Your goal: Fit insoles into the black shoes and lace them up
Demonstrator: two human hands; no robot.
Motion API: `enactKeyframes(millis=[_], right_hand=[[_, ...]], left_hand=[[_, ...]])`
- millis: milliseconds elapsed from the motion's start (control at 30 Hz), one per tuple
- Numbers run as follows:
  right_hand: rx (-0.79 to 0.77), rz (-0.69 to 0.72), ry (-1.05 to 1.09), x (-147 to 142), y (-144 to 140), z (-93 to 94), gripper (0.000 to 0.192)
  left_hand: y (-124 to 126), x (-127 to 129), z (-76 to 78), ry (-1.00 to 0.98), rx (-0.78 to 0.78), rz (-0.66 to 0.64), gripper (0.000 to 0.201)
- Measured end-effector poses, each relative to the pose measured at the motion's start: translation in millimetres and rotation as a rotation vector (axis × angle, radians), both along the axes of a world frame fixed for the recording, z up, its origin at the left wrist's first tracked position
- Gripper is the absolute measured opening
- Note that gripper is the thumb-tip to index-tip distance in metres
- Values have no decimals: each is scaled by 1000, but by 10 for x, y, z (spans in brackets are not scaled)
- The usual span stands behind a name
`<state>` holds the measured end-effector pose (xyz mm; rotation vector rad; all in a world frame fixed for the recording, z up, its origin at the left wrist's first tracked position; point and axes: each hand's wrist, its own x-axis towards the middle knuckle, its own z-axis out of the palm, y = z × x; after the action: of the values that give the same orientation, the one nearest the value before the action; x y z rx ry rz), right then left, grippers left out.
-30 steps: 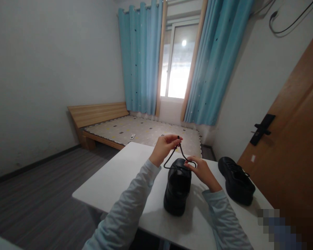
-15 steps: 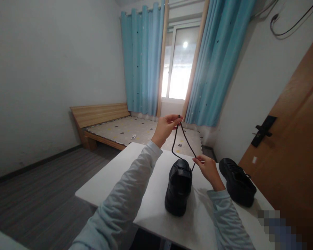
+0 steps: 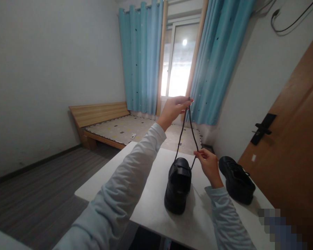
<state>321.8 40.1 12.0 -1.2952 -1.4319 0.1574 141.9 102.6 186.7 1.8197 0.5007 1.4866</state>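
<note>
A black shoe (image 3: 177,187) stands upright on the white table, its heel toward me. From its front rise two lengths of black shoelace (image 3: 181,139), meeting high above the shoe. My left hand (image 3: 176,108) pinches the lace at the top, level with the lower part of the window. Lower down and to the right, my right hand (image 3: 208,162) grips the right-hand strand between thumb and fingers, beside the shoe's toe. The shoe's lacing is mostly hidden from this side.
A second black shoe (image 3: 237,180), laced, lies on the table's right side. The white table (image 3: 104,180) reaches toward a low wooden bed (image 3: 101,114) with a patterned mattress. A wooden door (image 3: 289,139) with a black handle stands at right.
My left hand has risen and shifted slightly right, drawing the lace up; its slack left strand is now straight. My right hand has moved up slightly, still holding its strand.
</note>
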Motion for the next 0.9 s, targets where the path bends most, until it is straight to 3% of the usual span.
enactKeyframes(millis=[233,433,567,900], right_hand=[[-92,120,-30,-24,65,-118,37],[-384,329,-190,41,58,-323,77],[-490,427,-154,47,35,-406,80],[-561,429,-134,120,93,-517,79]], left_hand=[[-12,57,65,39,-37,-23,20],[-2,78,109,68,-37,-30,20],[-8,84,140,91,-10,-25,18],[127,63,122,83,28,22,13]])
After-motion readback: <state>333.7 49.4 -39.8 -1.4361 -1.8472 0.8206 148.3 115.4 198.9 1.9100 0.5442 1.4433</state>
